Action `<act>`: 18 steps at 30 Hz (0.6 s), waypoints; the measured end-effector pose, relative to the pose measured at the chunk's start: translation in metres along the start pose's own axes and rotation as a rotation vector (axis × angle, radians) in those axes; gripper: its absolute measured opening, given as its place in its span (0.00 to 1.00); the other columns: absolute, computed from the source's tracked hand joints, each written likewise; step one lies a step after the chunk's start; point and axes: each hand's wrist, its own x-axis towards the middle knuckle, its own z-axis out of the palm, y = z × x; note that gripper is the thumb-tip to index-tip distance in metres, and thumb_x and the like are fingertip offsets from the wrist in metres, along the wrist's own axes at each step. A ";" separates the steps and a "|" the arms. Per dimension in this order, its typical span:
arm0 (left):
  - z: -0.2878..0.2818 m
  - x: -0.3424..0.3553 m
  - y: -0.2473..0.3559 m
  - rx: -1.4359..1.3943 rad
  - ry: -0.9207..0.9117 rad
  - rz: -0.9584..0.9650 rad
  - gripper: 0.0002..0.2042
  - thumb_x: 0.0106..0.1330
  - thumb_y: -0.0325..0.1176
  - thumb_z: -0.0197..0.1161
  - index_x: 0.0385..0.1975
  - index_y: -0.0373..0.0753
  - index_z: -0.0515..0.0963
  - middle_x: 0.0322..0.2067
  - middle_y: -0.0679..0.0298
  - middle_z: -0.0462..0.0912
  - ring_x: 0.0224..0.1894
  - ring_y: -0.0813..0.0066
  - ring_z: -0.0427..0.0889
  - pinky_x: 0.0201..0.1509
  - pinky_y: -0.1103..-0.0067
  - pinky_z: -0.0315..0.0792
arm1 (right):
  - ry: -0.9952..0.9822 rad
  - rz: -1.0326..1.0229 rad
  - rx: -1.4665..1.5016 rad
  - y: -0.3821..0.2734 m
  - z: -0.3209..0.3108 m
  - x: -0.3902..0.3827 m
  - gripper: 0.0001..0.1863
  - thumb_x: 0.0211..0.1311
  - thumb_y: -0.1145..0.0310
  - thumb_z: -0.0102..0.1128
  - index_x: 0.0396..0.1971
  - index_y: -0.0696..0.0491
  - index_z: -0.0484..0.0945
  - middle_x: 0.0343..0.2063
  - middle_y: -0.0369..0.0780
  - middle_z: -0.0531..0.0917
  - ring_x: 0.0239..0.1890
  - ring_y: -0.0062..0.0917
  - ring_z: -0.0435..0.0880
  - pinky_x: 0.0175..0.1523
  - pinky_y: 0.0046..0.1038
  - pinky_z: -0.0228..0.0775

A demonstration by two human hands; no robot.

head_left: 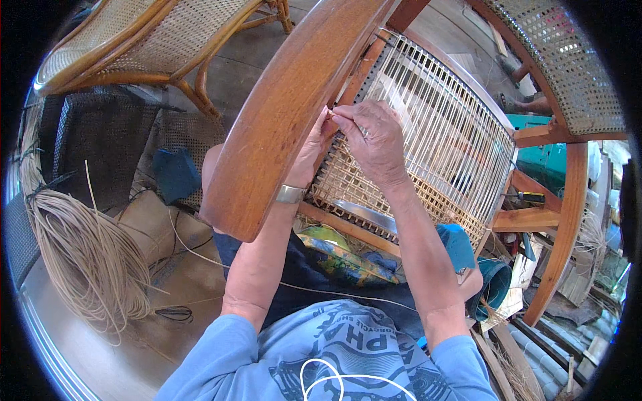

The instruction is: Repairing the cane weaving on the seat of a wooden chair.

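Observation:
A wooden chair seat frame with partly woven cane lies tilted before me. Long pale strands span it, and a tighter weave fills its nearer part. A broad brown wooden armrest passes over my left forearm. My left hand, partly behind the armrest, has its fingers pinched at the seat's left rail. Against those fingertips, my right hand pinches too, above the strands. Whatever lies between the fingertips is too small to make out. A shiny flat strip lies across the nearer weave.
A big coil of cane strands hangs at the left. A rattan chair stands far left, near a blue pad. On the right are a teal bucket, wooden chair legs, a screwdriver and loose wood scraps. A loose strand crosses my lap.

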 end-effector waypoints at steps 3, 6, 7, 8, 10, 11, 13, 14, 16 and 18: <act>0.002 -0.001 0.000 0.096 0.008 0.030 0.12 0.72 0.42 0.64 0.33 0.39 0.82 0.25 0.73 0.81 0.19 0.92 0.66 0.20 0.88 0.57 | 0.012 -0.023 -0.082 0.003 0.001 -0.002 0.07 0.59 0.65 0.68 0.36 0.48 0.88 0.31 0.34 0.86 0.40 0.29 0.80 0.51 0.34 0.67; 0.001 -0.001 0.000 0.206 0.032 0.048 0.12 0.72 0.41 0.64 0.32 0.39 0.82 0.22 0.75 0.79 0.18 0.92 0.64 0.20 0.89 0.56 | -0.011 0.044 -0.032 0.004 0.001 -0.001 0.07 0.59 0.64 0.69 0.36 0.48 0.88 0.31 0.34 0.85 0.39 0.29 0.80 0.50 0.33 0.67; 0.000 -0.001 0.001 0.127 -0.017 0.029 0.11 0.73 0.40 0.64 0.33 0.39 0.82 0.24 0.74 0.79 0.18 0.91 0.64 0.19 0.89 0.56 | -0.015 0.034 -0.024 0.004 0.001 -0.001 0.07 0.59 0.64 0.69 0.36 0.48 0.88 0.31 0.34 0.85 0.39 0.29 0.80 0.50 0.33 0.67; -0.003 -0.001 0.002 0.079 -0.080 0.006 0.11 0.73 0.40 0.63 0.33 0.39 0.81 0.24 0.74 0.79 0.18 0.91 0.64 0.19 0.90 0.55 | -0.012 0.050 0.004 0.003 0.001 0.000 0.07 0.59 0.64 0.69 0.36 0.49 0.88 0.31 0.34 0.85 0.39 0.30 0.80 0.50 0.34 0.67; -0.010 0.000 0.005 -0.042 -0.143 -0.109 0.11 0.73 0.40 0.63 0.35 0.39 0.81 0.26 0.73 0.79 0.18 0.91 0.64 0.19 0.90 0.56 | -0.012 0.066 0.032 0.001 0.000 0.002 0.07 0.59 0.64 0.69 0.35 0.49 0.88 0.31 0.34 0.84 0.39 0.30 0.80 0.50 0.34 0.67; -0.012 0.001 0.006 -0.116 -0.185 -0.231 0.10 0.73 0.39 0.62 0.37 0.38 0.81 0.27 0.72 0.79 0.19 0.90 0.63 0.19 0.90 0.56 | -0.007 0.048 0.056 0.001 -0.001 0.002 0.06 0.59 0.65 0.68 0.34 0.49 0.87 0.31 0.34 0.84 0.38 0.30 0.80 0.50 0.35 0.67; -0.013 0.001 0.004 -0.129 -0.224 -0.215 0.10 0.73 0.39 0.62 0.38 0.38 0.80 0.28 0.72 0.79 0.19 0.90 0.64 0.19 0.90 0.56 | -0.010 0.031 0.081 0.000 -0.002 0.003 0.06 0.59 0.65 0.68 0.33 0.49 0.87 0.30 0.34 0.83 0.38 0.31 0.79 0.49 0.35 0.67; -0.013 0.001 0.003 -0.108 -0.213 -0.227 0.10 0.74 0.39 0.62 0.39 0.38 0.80 0.29 0.71 0.79 0.19 0.90 0.64 0.19 0.90 0.56 | -0.023 -0.039 0.004 0.000 -0.004 0.004 0.05 0.60 0.66 0.67 0.33 0.50 0.85 0.30 0.35 0.83 0.38 0.31 0.79 0.49 0.36 0.67; -0.011 0.000 -0.001 -0.115 -0.199 -0.225 0.10 0.74 0.39 0.62 0.39 0.38 0.80 0.30 0.71 0.80 0.19 0.91 0.64 0.19 0.90 0.56 | -0.041 -0.111 -0.074 0.001 -0.006 0.005 0.04 0.61 0.67 0.66 0.33 0.51 0.84 0.29 0.35 0.82 0.38 0.32 0.79 0.50 0.36 0.67; -0.010 -0.001 -0.001 -0.106 -0.173 -0.244 0.11 0.74 0.40 0.62 0.39 0.38 0.81 0.30 0.70 0.80 0.19 0.91 0.63 0.19 0.91 0.56 | -0.062 -0.056 -0.115 0.002 -0.007 0.005 0.03 0.61 0.69 0.64 0.32 0.52 0.80 0.29 0.36 0.80 0.38 0.32 0.79 0.50 0.37 0.67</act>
